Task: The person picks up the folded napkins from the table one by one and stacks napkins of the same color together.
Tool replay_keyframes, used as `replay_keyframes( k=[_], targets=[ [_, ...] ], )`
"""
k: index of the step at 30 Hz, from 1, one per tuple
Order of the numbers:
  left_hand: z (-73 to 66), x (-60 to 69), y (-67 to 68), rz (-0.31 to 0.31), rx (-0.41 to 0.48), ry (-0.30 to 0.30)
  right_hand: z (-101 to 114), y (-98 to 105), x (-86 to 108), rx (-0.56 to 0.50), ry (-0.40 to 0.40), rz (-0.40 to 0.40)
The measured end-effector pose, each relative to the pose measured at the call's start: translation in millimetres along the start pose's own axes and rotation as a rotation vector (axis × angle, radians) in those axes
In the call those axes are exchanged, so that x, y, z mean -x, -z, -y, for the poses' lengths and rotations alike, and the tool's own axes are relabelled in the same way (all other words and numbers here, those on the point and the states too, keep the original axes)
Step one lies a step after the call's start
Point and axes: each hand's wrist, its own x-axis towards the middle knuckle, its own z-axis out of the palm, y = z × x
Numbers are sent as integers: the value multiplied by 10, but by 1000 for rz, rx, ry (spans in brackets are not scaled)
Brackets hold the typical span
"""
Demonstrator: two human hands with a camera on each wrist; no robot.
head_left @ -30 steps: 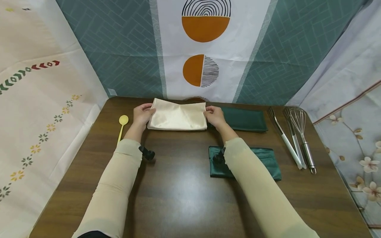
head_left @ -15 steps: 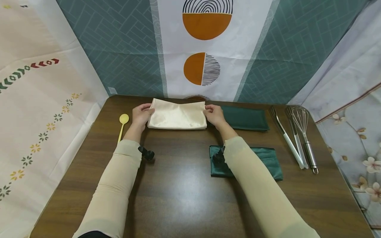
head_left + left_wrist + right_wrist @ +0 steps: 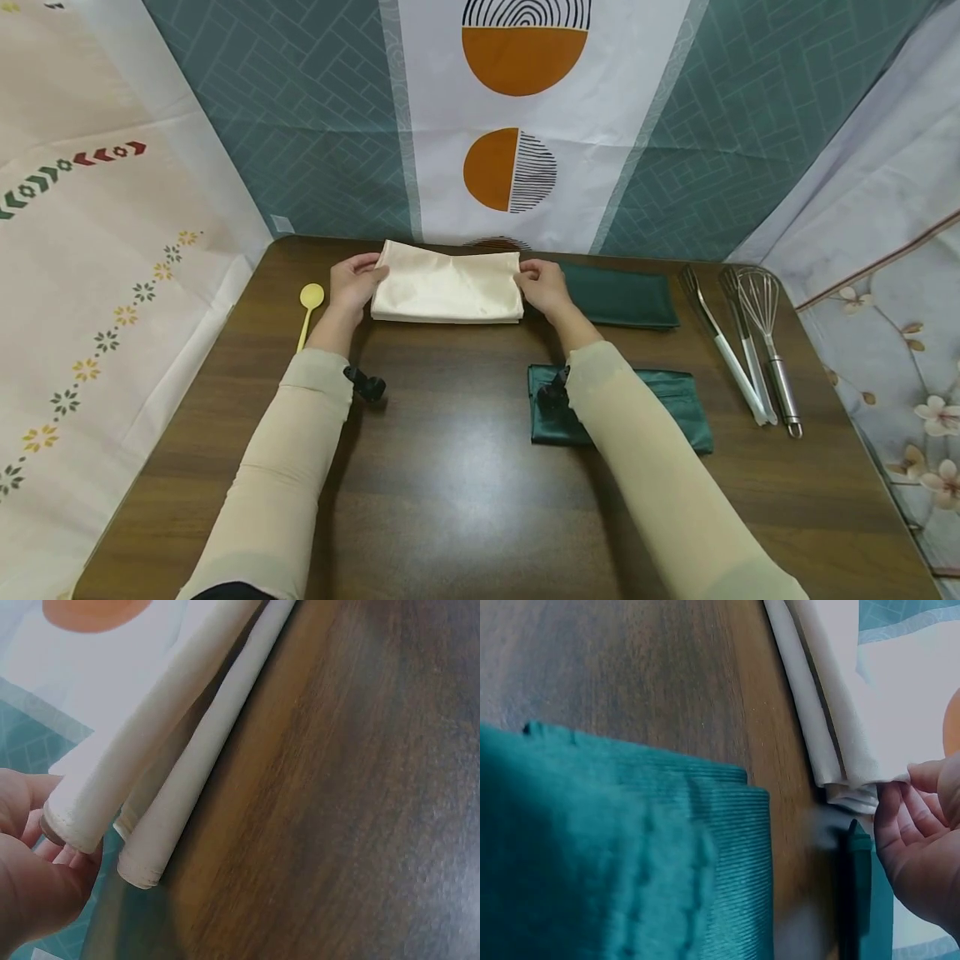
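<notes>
Pinches the folded cream cloth (image 3: 447,290) by its left end with the left hand (image 3: 354,283), by its right with the right hand (image 3: 545,289); holds it near the far edge of the table (image 3: 450,508), beside a green cloth (image 3: 621,295).

A head camera looks forward and down from the near side of a wooden table (image 3: 450,475), far enough back to take in most of it and the wall hanging (image 3: 525,112) beyond. The left wrist camera (image 3: 367,385), tilted and close, looks past the left hand (image 3: 45,862) along a cream cloth (image 3: 447,289); the right wrist camera (image 3: 553,392) faces the cloth's opposite end and the right hand (image 3: 926,840), the nearer green cloth (image 3: 667,855) large in its foreground. All three views share cream cloth and wall hanging; head and right wrist share the nearer green cloth.
</notes>
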Motion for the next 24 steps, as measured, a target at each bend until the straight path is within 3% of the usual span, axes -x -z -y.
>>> replay_keyframes(
  k=[7,13,18,21,24],
  targets=[
    [72,-34,5,4,9,23,-14,-29,0,8,-8,19],
    [121,-40,29,-63,-37,-17,-1,4,18,99,24,-51],
    [72,-11,30,-130,-146,-132,23,76,53,144,78,-144],
    [28,42,-15,-155,-247,-263,7,124,100,124,95,-170],
    [-14,135,-96,-129,-296,-412,-23,182,170,99,117,-174]
  ],
)
